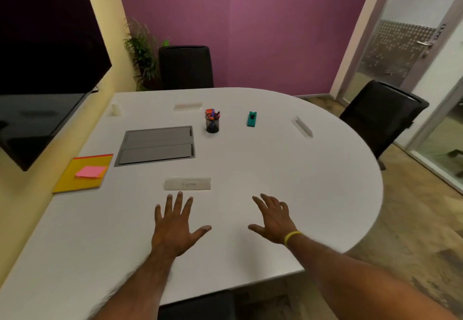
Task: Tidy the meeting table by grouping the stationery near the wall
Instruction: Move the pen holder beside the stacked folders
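Observation:
On the white meeting table (300, 169), a yellow notepad (82, 174) with pink sticky notes (90, 171) on top lies by the left wall. A black mesh pen holder (212, 124) with markers stands mid-table, and a teal whiteboard eraser (251, 119) lies to its right. A clear name plate (187, 184) lies flat just beyond my left hand (175, 227). My left hand is open, fingers spread, palm down over the table. My right hand (273, 217), with a yellow wristband, is open too and holds nothing.
A grey cable hatch (156, 145) is set into the table. Clear name plates lie at the far side (188, 106) and right side (302, 126), and a small white object (116, 108) sits by the wall. Black chairs (186, 66) (383, 116) stand around. A dark screen (45, 69) hangs on the left wall.

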Demonstrator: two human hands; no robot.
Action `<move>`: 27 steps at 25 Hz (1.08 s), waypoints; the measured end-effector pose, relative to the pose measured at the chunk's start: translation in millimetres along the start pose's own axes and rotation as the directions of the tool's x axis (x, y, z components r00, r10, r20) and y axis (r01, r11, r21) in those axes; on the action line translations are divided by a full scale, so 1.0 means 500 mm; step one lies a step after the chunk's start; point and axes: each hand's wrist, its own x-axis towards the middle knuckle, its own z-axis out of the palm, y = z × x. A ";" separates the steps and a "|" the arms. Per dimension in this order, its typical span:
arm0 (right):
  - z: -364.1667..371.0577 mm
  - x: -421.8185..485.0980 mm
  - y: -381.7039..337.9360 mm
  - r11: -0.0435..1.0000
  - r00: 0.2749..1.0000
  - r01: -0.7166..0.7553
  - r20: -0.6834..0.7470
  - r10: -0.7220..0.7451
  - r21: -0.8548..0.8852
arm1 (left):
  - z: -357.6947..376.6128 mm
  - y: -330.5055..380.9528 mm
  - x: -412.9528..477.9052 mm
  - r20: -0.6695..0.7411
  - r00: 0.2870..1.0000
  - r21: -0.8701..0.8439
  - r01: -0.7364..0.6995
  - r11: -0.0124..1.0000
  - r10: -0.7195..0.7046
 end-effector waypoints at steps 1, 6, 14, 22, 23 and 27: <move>-0.004 -0.024 0.029 1.000 1.000 -0.004 0.009 0.004 -0.005 | -0.004 0.044 0.000 -0.005 1.000 -0.005 -0.010 1.000 0.010; -0.019 -0.076 0.142 1.000 0.999 -0.024 0.039 0.024 -0.012 | -0.012 0.193 0.023 -0.015 0.997 0.017 -0.077 0.997 0.077; -0.001 0.036 0.185 0.999 0.993 0.032 0.114 -0.032 0.000 | 0.062 0.180 0.108 0.073 0.997 -0.038 -0.005 0.999 0.007; -0.027 0.256 0.245 0.998 0.989 0.069 0.131 -0.067 -0.012 | 0.114 0.181 0.329 0.007 1.000 -0.076 0.021 0.997 -0.020; -0.033 0.279 0.253 0.997 0.989 0.072 0.127 -0.071 -0.002 | 0.116 0.186 0.351 0.017 1.000 -0.080 0.017 0.997 -0.016; -0.028 0.373 0.302 0.997 0.989 0.073 0.127 -0.075 0.023 | 0.127 0.210 0.440 0.050 0.998 -0.052 0.030 0.998 -0.028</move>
